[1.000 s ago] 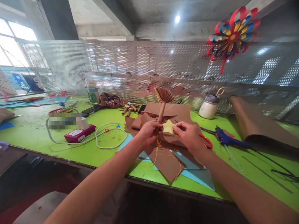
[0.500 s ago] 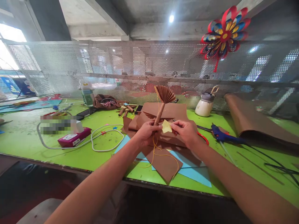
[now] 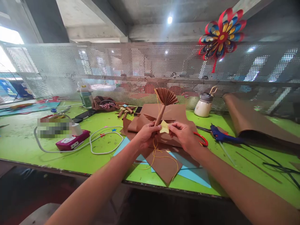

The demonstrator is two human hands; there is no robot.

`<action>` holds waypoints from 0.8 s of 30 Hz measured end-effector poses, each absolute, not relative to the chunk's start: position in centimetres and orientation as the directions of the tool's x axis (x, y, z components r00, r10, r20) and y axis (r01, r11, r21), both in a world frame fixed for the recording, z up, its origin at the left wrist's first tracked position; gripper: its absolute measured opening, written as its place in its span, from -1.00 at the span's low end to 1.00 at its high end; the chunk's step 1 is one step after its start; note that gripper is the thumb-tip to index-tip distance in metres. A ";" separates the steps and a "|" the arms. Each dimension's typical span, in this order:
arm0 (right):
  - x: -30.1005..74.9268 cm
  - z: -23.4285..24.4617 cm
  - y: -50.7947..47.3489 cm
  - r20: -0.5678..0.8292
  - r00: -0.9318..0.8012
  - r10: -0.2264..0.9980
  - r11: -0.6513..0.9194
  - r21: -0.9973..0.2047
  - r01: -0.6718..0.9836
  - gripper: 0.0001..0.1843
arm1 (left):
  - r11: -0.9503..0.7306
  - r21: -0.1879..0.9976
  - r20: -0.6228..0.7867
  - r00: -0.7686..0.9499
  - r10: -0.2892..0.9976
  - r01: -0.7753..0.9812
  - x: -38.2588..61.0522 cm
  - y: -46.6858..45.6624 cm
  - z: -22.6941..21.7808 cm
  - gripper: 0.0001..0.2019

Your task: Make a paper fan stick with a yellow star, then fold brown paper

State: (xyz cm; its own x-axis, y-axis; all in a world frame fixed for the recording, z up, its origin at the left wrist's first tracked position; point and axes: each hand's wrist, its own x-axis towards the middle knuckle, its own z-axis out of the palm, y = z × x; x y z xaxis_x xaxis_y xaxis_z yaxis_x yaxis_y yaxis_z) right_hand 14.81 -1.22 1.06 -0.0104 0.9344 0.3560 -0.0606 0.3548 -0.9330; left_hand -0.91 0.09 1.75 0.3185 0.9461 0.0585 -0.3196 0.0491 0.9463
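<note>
My left hand [image 3: 146, 135] is closed around the rolled brown paper stick of a pleated brown paper fan [image 3: 165, 97], which stands up above the hand. My right hand [image 3: 184, 135] pinches a small yellow paper star [image 3: 164, 127] against the stick, right beside my left thumb. A thin orange string [image 3: 161, 155] hangs from my hands down onto a stack of brown paper sheets [image 3: 164, 162]. Blue paper [image 3: 197, 175] lies under the brown sheets near the table's front edge.
The green table [image 3: 98, 159] carries red-handled scissors [image 3: 202, 139], a blue glue gun [image 3: 221, 137], a white jar [image 3: 204, 106], a brown paper roll [image 3: 248, 120], a pink device [image 3: 72, 141] with a white cable [image 3: 103, 140], and small paper rolls [image 3: 125, 111]. A perforated metal screen [image 3: 117, 68] stands behind, with a colourful paper pinwheel [image 3: 220, 34] on it.
Both hands have drawn a little closer together, with the yellow star now against the stick. The view shifted slightly to the right.
</note>
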 end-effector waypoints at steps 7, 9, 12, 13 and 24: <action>14.5 1.0 -1.1 0.252 -0.046 0.967 0.240 -0.955 -0.174 -0.71 | 0.036 0.955 0.060 0.310 0.949 -0.294 -1.0 0.5 1.8 -0.78; 14.6 1.1 -1.0 0.239 -0.063 0.969 0.224 -0.957 -0.183 -0.71 | 0.051 0.955 0.037 0.288 0.957 -0.292 -1.0 0.5 2.0 -0.78; 15.6 1.7 -0.5 0.263 -0.050 0.963 0.252 -0.954 -0.164 -0.70 | 0.048 0.950 0.027 0.234 0.972 -0.310 -1.1 0.6 2.3 -0.78; 16.3 2.0 -0.1 0.284 -0.024 0.958 0.278 -0.949 -0.149 -0.70 | 0.037 0.948 0.034 0.214 0.976 -0.315 -1.2 0.7 2.3 -0.78; 30.1 5.0 5.3 0.354 0.330 0.875 0.041 -0.734 0.678 -0.87 | 0.005 0.921 0.068 0.174 0.982 -0.390 -1.6 0.9 2.6 -0.84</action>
State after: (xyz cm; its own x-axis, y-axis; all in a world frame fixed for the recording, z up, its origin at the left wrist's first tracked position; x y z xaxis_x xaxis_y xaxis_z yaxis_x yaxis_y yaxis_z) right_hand 30.08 5.31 5.01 0.3301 0.8752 0.3535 0.6779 0.0408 -0.7340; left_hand -1.56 0.93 2.64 0.1738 0.9824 0.0683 -0.3896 0.0050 0.9210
